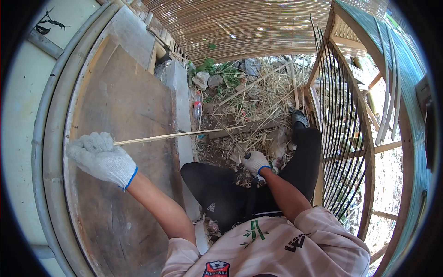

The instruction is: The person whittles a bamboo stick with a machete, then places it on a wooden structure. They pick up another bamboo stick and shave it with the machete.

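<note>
My left hand, in a white knit glove with a blue cuff, is closed around one end of a thin pale bamboo strip. From the fist the strip reaches right, past the board's edge and over the littered ground. Low between my legs is my right hand, gloved the same way, with its fingers curled. A small dark spot shows at that fist, too small to tell what it is.
A brown wooden board lies at left beside curved bamboo poles. A concrete ledge borders ground strewn with dry strips, stones and a plastic bottle. A slatted frame stands right, a bamboo screen behind.
</note>
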`<act>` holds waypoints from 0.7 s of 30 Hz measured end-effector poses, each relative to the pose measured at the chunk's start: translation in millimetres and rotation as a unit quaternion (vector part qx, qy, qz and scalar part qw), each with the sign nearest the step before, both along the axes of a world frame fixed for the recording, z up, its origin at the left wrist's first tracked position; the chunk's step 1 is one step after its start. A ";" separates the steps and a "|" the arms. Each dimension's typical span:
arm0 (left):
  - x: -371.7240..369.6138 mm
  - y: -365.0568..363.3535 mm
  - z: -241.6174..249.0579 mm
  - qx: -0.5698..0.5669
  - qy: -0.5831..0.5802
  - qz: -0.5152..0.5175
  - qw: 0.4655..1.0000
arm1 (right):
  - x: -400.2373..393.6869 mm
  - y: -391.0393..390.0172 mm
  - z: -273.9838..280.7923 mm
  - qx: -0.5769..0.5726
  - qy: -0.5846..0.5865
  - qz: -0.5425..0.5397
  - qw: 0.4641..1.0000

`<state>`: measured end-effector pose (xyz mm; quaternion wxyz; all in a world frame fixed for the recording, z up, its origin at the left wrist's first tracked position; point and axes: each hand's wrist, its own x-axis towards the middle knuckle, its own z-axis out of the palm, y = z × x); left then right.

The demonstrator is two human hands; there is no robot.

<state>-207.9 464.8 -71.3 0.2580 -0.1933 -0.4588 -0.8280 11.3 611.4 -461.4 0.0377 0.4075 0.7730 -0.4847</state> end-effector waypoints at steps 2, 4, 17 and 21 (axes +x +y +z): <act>4.1 2.5 1.7 0.003 0.001 -0.001 1.000 | 10.0 3.1 -10.8 0.009 -0.015 0.014 1.000; 8.5 3.8 4.1 0.002 -0.012 -0.016 1.000 | 10.2 5.2 -7.1 0.007 -0.022 0.017 1.000; 20.4 19.4 4.8 -0.032 0.018 -0.022 0.999 | -10.6 -41.3 124.0 -0.027 0.163 0.017 0.986; 27.2 17.2 8.7 -0.066 0.018 -0.097 0.993 | -19.7 -65.0 186.4 -0.089 0.297 0.029 0.950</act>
